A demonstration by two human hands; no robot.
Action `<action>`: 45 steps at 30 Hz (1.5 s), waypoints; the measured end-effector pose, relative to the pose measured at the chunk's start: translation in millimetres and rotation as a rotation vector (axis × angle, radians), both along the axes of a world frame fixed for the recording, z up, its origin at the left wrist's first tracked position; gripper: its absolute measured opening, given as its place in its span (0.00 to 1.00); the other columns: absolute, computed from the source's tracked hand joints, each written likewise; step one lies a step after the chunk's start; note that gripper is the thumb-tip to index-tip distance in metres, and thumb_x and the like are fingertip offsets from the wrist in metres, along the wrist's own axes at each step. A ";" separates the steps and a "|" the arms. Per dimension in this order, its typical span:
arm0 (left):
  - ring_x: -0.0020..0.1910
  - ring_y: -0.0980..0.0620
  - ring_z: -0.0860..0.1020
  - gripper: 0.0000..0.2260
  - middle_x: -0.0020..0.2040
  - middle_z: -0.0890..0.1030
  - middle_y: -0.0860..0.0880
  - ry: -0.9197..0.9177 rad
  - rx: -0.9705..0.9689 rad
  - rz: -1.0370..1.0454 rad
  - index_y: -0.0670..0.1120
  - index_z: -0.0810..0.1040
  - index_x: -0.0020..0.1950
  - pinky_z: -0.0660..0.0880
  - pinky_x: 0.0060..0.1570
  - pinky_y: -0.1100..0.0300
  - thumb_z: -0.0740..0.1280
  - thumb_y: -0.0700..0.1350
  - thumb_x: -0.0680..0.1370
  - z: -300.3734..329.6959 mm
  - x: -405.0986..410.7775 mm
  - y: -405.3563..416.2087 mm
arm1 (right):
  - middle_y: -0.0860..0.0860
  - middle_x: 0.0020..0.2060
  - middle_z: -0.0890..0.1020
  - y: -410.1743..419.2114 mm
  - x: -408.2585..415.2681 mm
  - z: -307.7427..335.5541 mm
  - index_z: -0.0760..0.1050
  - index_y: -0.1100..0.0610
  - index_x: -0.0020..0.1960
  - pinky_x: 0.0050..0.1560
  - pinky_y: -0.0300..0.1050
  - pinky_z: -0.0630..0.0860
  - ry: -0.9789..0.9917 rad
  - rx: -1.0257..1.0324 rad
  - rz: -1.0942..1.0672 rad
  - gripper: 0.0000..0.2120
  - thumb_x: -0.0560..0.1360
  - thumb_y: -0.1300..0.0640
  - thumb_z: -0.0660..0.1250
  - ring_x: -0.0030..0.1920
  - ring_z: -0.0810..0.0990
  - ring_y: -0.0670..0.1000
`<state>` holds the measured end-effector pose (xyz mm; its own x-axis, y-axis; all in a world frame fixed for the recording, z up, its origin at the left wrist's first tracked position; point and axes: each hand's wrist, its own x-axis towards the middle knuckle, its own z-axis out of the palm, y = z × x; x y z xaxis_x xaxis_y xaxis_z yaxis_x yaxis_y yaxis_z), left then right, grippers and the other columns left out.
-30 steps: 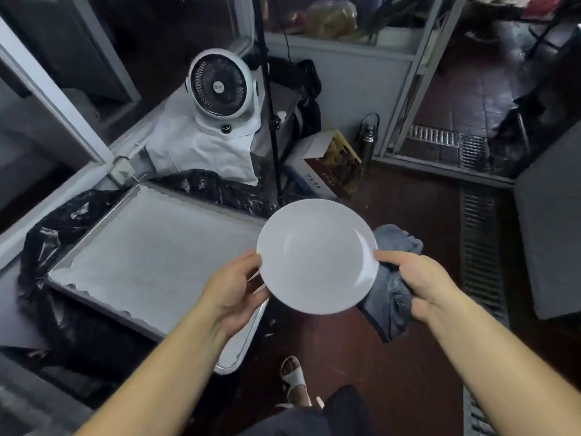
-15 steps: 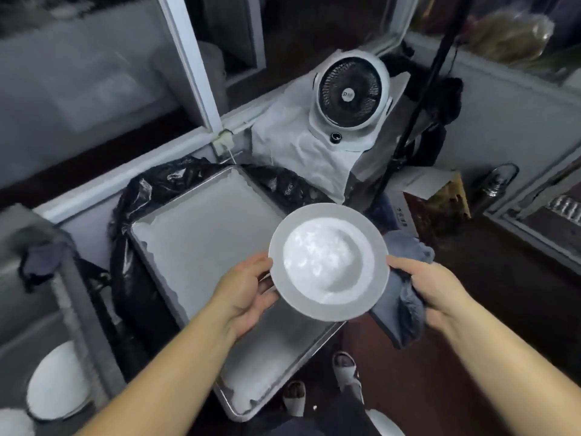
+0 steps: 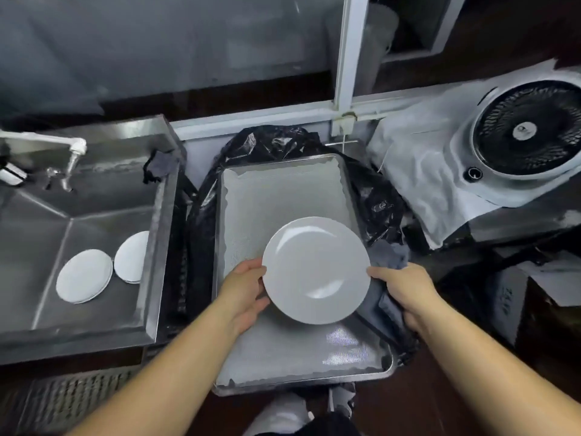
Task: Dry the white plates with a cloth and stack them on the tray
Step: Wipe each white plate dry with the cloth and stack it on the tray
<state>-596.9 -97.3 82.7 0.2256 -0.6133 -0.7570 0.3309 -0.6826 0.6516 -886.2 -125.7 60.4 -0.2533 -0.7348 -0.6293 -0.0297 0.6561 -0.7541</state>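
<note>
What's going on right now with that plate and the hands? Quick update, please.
Left hand grips plate rim; right hand holds opposite rim plus cloth. Plate above tray, tray bare. More plates wait in sink. Nothing in the way.

A single head-worn camera looks steeply down and forward from above the person's arms, close over the tray (image 3: 284, 196) at centre. Its wide angle takes in the sink (image 3: 94, 215) at left, the fan (image 3: 528, 136) at far right, and the floor at the near edge.
</note>
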 end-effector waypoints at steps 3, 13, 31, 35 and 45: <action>0.61 0.41 0.84 0.12 0.58 0.87 0.41 -0.013 0.032 0.051 0.43 0.79 0.65 0.84 0.52 0.47 0.65 0.35 0.83 -15.2 14.1 -13.4 | 0.56 0.39 0.89 -22.7 15.9 -17.8 0.83 0.62 0.53 0.34 0.45 0.81 0.043 0.017 0.046 0.11 0.74 0.61 0.80 0.38 0.89 0.56; 0.58 0.43 0.84 0.12 0.59 0.87 0.43 -0.068 0.090 0.083 0.44 0.80 0.64 0.81 0.64 0.44 0.63 0.36 0.83 -74.2 50.1 -95.0 | 0.58 0.34 0.80 -111.7 70.7 -76.5 0.72 0.60 0.36 0.40 0.55 0.78 0.246 -0.007 0.113 0.15 0.71 0.62 0.78 0.38 0.79 0.56; 0.64 0.43 0.81 0.17 0.62 0.85 0.48 -0.190 0.115 -0.080 0.48 0.82 0.68 0.76 0.70 0.43 0.63 0.37 0.83 -138.6 75.3 -147.4 | 0.47 0.24 0.70 -157.4 117.3 -129.8 0.66 0.54 0.32 0.26 0.39 0.63 0.429 0.077 0.095 0.15 0.69 0.60 0.71 0.24 0.66 0.51; 0.63 0.47 0.82 0.19 0.60 0.86 0.52 -0.185 0.108 -0.122 0.52 0.84 0.67 0.76 0.70 0.48 0.62 0.36 0.83 -140.2 77.6 -144.7 | 0.51 0.28 0.75 -159.3 118.3 -126.7 0.73 0.57 0.36 0.31 0.42 0.68 0.437 0.103 0.138 0.08 0.71 0.59 0.71 0.29 0.73 0.55; 0.59 0.49 0.80 0.19 0.58 0.81 0.54 -0.248 0.095 -0.175 0.52 0.76 0.73 0.77 0.67 0.50 0.66 0.41 0.83 -115.3 77.1 -118.5 | 0.55 0.32 0.78 -132.7 102.4 -97.5 0.72 0.60 0.39 0.31 0.44 0.67 0.507 0.025 0.168 0.13 0.77 0.55 0.71 0.33 0.75 0.54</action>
